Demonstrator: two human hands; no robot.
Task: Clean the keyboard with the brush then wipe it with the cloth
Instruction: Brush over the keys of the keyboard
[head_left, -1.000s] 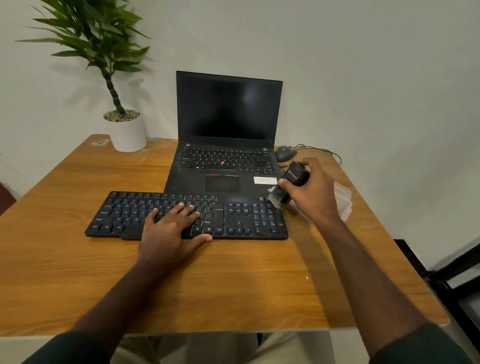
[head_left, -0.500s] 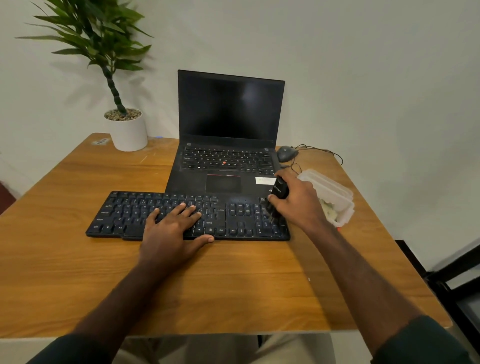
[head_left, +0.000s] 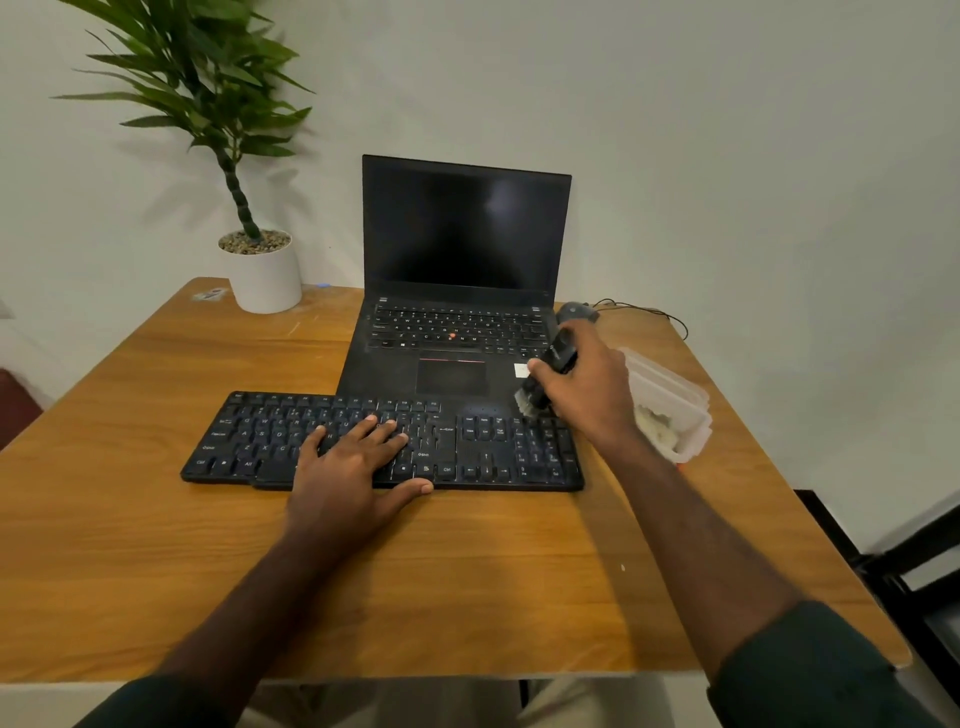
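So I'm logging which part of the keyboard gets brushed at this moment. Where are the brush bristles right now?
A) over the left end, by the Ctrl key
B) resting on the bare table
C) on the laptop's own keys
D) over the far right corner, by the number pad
D: the right hand grips the brush with its bristles at the far right corner of the keyboard, while the left hand rests flat on the middle keys.

Left hand (head_left: 353, 467) flat, fingers (head_left: 384, 427) spread, right hand (head_left: 587, 387) curled, gripping
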